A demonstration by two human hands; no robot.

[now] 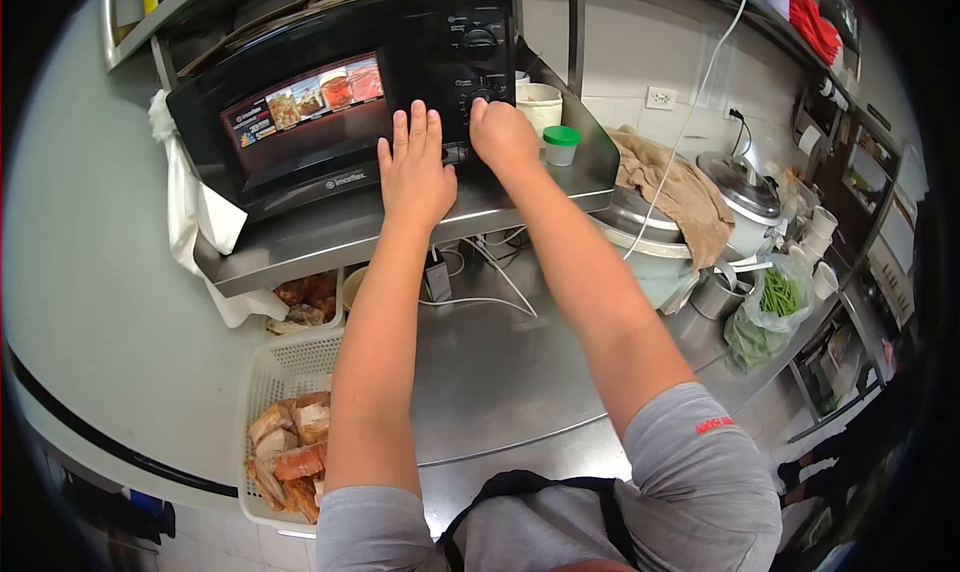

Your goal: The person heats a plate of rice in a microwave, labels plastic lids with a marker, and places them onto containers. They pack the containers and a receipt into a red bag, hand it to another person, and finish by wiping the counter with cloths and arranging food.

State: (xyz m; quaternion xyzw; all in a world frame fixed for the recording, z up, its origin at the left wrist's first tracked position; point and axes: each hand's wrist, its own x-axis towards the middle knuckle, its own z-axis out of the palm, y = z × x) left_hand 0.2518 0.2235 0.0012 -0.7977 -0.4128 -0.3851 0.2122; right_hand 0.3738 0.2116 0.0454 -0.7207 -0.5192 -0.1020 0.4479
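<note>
A black microwave oven (290, 162) sits on a raised steel shelf (400, 244), with a food-picture sticker on its door. My left hand (415, 172) lies flat against the door's right part, fingers stretched upward. At the lower knob of the control panel, my right hand (502, 137) has its fingers closed around the knob, which is mostly hidden behind them. The upper knob (481, 40) shows free above it. Just right of my right hand stand a small clear tub with a green lid (561, 144) and a white container (540, 107).
Below left, a white plastic basket (262, 372) holds roasted meat pieces (295, 442). White cables (490, 262) lie on the steel counter (500, 372). To the right are lidded pots (740, 187), a brown cloth (680, 187) and a bag of green beans (765, 317).
</note>
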